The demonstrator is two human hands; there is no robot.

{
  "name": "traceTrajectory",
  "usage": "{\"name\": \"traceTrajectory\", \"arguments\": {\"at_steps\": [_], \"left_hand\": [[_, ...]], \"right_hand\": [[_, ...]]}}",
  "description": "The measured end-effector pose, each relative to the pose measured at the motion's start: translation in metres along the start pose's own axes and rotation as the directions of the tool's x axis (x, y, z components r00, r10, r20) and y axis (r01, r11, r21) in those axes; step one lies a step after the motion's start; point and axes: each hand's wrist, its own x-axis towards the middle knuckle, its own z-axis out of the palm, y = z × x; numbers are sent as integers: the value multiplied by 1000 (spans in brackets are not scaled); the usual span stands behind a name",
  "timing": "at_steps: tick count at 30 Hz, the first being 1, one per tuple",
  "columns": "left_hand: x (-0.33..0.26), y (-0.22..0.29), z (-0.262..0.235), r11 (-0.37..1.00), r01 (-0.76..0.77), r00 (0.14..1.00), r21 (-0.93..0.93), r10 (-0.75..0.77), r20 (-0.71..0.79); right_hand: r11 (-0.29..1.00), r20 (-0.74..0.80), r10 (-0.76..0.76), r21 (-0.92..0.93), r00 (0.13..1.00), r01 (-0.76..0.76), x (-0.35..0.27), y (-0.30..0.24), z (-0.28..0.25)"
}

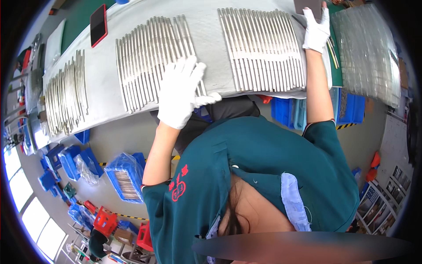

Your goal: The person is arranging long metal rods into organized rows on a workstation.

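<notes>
My left hand [178,92], in a white glove, lies over the near end of the middle row of slim metal rods [140,61]. Its fingers are stretched and the thumb points right; nothing shows in its grip. Farther right, my right hand [316,33], in a white glove with bare fingertips, has its fingers around a dark flat block [307,8] at the far edge, partly cut off by the picture. Beside that wrist stands the right row of metal rods [261,50]. A third row of shorter-looking rods [66,94] lies at the left.
A red-edged phone [99,25] rests on the white-covered table [103,83]. Right of my forearm are thin sticks [333,53] and a stack of clear plastic trays [367,53]. Blue bins [283,112] stand under the table; a plastic-lined bin [125,176] with rods is on the left.
</notes>
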Motion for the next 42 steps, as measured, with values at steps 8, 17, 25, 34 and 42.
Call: {"name": "traceTrajectory", "arguments": {"at_steps": [8,17,25,34,42], "left_hand": [[-15,8,-2,987,81,995,140,-72,-64],[47,53,21,963,-252,947,-93,265,181],[31,46,13,980,-194,958,-43,198,208],[10,32,6,993,-120,976,15,115,184],[37,52,26,968,-242,949,-64,250,193]], "right_hand": [[993,-3,70,95,998,-70,-5,-25,8],[979,49,91,180,995,-98,-8,-36,10],[950,-84,163,281,983,-134,-1,-35,7],[906,-126,240,384,963,-176,0,-39,3],[909,-137,258,368,956,-193,-3,-53,5]]}}
